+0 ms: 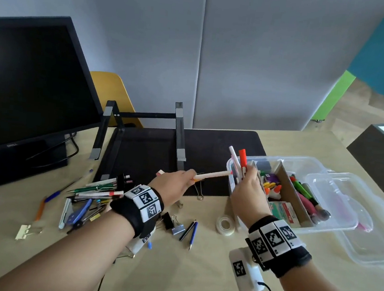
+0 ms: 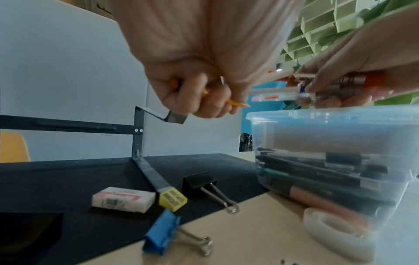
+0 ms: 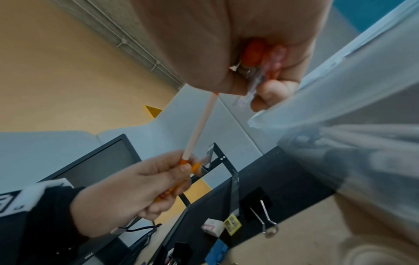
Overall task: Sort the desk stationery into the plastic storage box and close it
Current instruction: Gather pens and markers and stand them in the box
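My left hand pinches the orange end of a cream pen that points right, its far tip reaching my right hand. That hand grips a bundle of pens, a red marker among them, upright over the left end of the clear plastic box. The box stands open, with cardboard dividers and several markers, glue and erasers inside. Its clear lid lies beside it on the right. In the right wrist view the pen runs from the left hand up to the bundle.
A pile of loose pens lies left of my left wrist, with binder clips, two pencils and a tape roll nearer me. An eraser and a yellow sharpener sit on the black mat. Monitor and laptop stand are behind.
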Motion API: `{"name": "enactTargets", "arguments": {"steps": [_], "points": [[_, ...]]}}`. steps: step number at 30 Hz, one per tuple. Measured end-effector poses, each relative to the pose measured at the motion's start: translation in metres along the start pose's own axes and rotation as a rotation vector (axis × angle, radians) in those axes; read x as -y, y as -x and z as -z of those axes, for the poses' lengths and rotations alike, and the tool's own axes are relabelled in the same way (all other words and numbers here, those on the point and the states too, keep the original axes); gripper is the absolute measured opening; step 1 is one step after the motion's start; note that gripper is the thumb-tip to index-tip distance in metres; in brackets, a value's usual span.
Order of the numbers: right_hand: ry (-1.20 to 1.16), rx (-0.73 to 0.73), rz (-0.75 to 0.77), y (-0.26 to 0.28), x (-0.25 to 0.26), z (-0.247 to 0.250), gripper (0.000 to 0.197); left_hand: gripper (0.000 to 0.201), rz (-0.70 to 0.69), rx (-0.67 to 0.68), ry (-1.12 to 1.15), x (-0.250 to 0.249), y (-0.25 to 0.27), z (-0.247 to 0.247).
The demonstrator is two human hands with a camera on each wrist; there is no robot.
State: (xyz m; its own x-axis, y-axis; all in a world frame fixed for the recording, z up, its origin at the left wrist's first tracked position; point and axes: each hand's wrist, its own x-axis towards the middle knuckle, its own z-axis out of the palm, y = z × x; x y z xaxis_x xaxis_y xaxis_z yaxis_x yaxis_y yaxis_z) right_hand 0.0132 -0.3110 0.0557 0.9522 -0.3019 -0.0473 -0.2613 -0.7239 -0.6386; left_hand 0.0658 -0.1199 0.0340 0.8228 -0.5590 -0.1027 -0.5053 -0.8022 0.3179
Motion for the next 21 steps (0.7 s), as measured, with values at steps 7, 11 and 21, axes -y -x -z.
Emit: {"name": "enactTargets", "arguments": {"steps": [7, 11, 21], "points": [[0.085, 0.096, -0.083, 0.008, -0.032, 0.016, 0.042, 0.028, 0.159, -0.198, 0.218, -0.036, -0.001, -0.003], [0.206, 0.248, -0.011, 0.006, -0.035, 0.015, 0.05, 0.031, 0.233, -0.255, 0.381, -0.059, -0.003, 0.0], [0.384, 0.395, 0.105, 0.005, -0.04, 0.028, 0.025, 0.035, 0.309, -0.304, 0.392, -0.1, -0.009, 0.008]]}}
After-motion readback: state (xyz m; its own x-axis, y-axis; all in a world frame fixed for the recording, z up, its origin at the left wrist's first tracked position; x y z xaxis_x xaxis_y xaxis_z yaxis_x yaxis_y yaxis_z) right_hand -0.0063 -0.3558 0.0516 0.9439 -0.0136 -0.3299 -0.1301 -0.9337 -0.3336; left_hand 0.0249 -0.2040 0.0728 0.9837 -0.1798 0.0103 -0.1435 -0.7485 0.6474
